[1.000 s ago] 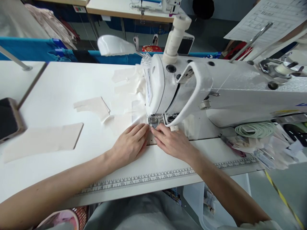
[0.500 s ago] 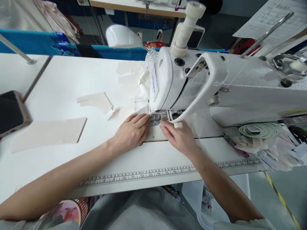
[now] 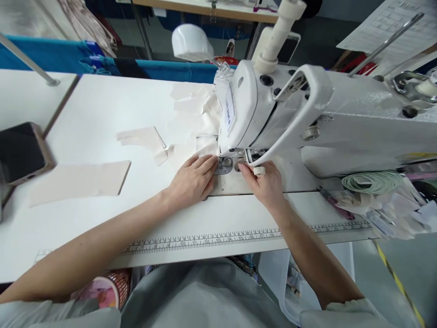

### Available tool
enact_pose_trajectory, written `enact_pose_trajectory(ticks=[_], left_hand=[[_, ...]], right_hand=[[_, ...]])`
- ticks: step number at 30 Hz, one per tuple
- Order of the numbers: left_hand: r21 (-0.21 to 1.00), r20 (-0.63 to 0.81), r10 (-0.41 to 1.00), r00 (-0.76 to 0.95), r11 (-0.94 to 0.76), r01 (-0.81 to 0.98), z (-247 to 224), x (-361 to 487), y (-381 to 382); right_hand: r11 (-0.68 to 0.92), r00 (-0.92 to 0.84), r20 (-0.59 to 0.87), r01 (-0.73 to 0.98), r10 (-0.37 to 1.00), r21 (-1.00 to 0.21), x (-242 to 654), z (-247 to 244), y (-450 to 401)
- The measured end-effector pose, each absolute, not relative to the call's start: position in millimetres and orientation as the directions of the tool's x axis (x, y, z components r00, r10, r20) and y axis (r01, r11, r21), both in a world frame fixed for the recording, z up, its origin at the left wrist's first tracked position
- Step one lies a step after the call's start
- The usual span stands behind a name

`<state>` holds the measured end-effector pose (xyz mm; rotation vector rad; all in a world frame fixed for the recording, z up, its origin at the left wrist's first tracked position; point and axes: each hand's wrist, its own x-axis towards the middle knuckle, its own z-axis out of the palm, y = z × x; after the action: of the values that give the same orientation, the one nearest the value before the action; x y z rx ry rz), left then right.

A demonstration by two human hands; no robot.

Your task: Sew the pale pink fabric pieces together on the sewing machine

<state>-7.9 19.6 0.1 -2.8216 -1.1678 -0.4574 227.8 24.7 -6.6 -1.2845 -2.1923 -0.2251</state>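
The white sewing machine (image 3: 249, 100) stands over its metal needle plate (image 3: 224, 165). My left hand (image 3: 195, 178) lies palm down just left of the plate, fingers close together over the edge of pale fabric (image 3: 180, 154). Whether those fingers grip the fabric is hidden. My right hand (image 3: 264, 183) is at the right of the plate, thumb and fingers at a small round metal part (image 3: 238, 166) beside the presser foot; its other fingers are partly behind the machine's white guard.
Cut pale pieces (image 3: 80, 182) and a dark phone (image 3: 23, 152) lie at the left. A printed ruler (image 3: 211, 239) runs along the front edge. At the right are a green coil (image 3: 372, 182), dark-red snips (image 3: 336, 203) and scraps. A blue cloth trough (image 3: 170, 69) borders the back.
The view has shifted, so the machine sits slightly further right and higher. My right hand has drawn a little away from my left, and the round metal part now shows at its fingertips.
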Motion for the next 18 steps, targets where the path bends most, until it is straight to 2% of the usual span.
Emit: enact_pose_trajectory(ticks=[5,10,13,18], left_hand=[[0.087,0.286,0.708,0.645,-0.690,0.719,0.9,-8.1,22.6],[0.149,0.253,0.794,0.553,-0.597,0.788,5.5,-10.6,38.6],[0.178,0.289,0.802,0.522,-0.581,0.794,11.3,-30.0,38.7],[0.124,0.281,0.895,0.346,-0.392,0.912,17.9,-85.9,17.3]], right_hand=[[0.612,-0.446,0.551,0.776,0.705,-0.154,229.4,-3.1,23.0],[0.691,-0.531,0.531,0.706,0.660,-0.152,227.5,0.4,18.8],[0.713,-0.555,0.524,0.683,0.646,-0.155,227.8,0.7,16.6],[0.718,-0.550,0.547,0.681,0.631,-0.144,226.1,0.9,15.7]])
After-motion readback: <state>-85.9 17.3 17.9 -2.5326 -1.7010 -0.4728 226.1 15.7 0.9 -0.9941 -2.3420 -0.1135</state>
